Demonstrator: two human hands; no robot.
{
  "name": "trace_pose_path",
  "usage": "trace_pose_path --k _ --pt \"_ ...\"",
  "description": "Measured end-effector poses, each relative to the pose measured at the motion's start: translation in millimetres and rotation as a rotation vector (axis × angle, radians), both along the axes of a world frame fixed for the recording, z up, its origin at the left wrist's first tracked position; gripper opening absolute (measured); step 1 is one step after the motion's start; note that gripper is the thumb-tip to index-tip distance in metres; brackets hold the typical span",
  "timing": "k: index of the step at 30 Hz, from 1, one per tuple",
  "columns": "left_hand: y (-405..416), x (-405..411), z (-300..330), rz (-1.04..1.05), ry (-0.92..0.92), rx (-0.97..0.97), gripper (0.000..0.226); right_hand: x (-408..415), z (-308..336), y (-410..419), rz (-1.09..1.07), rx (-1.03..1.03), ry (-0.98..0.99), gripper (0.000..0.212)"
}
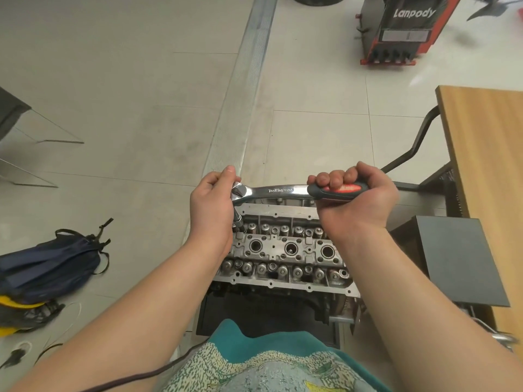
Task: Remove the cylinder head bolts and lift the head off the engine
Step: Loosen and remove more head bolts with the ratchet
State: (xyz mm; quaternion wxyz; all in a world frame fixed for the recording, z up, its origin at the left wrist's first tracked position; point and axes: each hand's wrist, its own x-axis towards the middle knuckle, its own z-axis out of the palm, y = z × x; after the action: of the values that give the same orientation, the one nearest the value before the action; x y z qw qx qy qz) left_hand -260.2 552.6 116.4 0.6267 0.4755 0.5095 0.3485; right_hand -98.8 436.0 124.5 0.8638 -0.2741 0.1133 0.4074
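Your right hand (356, 193) fingers wrap tight round red handle of ratchet wrench (280, 190). Your left hand (212, 202) cups wrench head, steadying it. Socket (239, 222) just below left fingers, maybe on bolt, hard to see. Cylinder head (285, 250) still on engine, below both hands. Bolts left to do, then lift.

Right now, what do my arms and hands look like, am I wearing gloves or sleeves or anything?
Both hands are bare: no gloves, rings or watch show on the left hand or the right hand. Both forearms are uncovered as far as the picture shows, with no sleeves in view. Below them is a teal and pale patterned shirt.
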Motion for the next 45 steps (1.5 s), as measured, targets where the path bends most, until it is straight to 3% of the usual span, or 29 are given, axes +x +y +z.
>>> trace_pose_path --k 11,18,22,25,28,31,35,38,41,42,43,45 --pt "0.3 -7.0 -3.0 -0.057 0.018 0.011 0.028 36.0 1.5 35.0 0.119 -0.062 0.013 0.028" --pt "-7.2 -16.1 0.2 -0.101 0.008 0.012 0.023 57.7 11.7 75.8 0.246 -0.230 -0.016 0.026" --pt "-18.4 -29.4 -0.5 -0.156 0.002 0.007 0.031 56.6 23.1 132.7 0.298 -0.345 -0.080 0.024" --pt "-29.2 -46.4 -10.2 -0.196 -0.025 0.049 0.032 27.7 40.8 198.6 0.464 -0.429 -0.307 0.036" --pt "-22.0 -53.1 -23.9 -0.261 0.036 0.094 0.052 -21.0 51.5 243.4 0.711 -0.568 -0.714 0.026" --pt "-9.3 -49.7 -29.0 -0.322 0.151 0.204 0.052 -52.5 48.6 249.9 0.888 -0.667 -1.072 0.023" --pt "1.3 -53.4 -26.9 -0.384 0.201 0.294 0.043 -35.5 44.0 227.5 0.735 -1.031 -1.540 0.050" --pt "9.1 -57.7 -24.7 -0.357 0.165 0.298 0.045 2.3 42.0 180.3 0.674 -1.400 -1.680 0.063" --pt "16.3 -58.8 -24.2 -0.318 0.131 0.294 0.046 14.8 44.4 120.3 0.855 -1.621 -2.034 0.034" --pt "17.9 -58.7 -23.1 -0.313 0.124 0.292 0.045 10.5 45.7 102.5 0.973 -1.606 -2.091 0.025" --pt "19.3 -58.5 -22.9 -0.315 0.122 0.294 0.044 2.7 47.8 88.0 1.066 -1.554 -2.058 0.031" --pt "22.1 -57.9 -21.4 -0.319 0.119 0.290 0.039 -20.0 51.4 65.6 1.194 -1.375 -1.806 0.058"
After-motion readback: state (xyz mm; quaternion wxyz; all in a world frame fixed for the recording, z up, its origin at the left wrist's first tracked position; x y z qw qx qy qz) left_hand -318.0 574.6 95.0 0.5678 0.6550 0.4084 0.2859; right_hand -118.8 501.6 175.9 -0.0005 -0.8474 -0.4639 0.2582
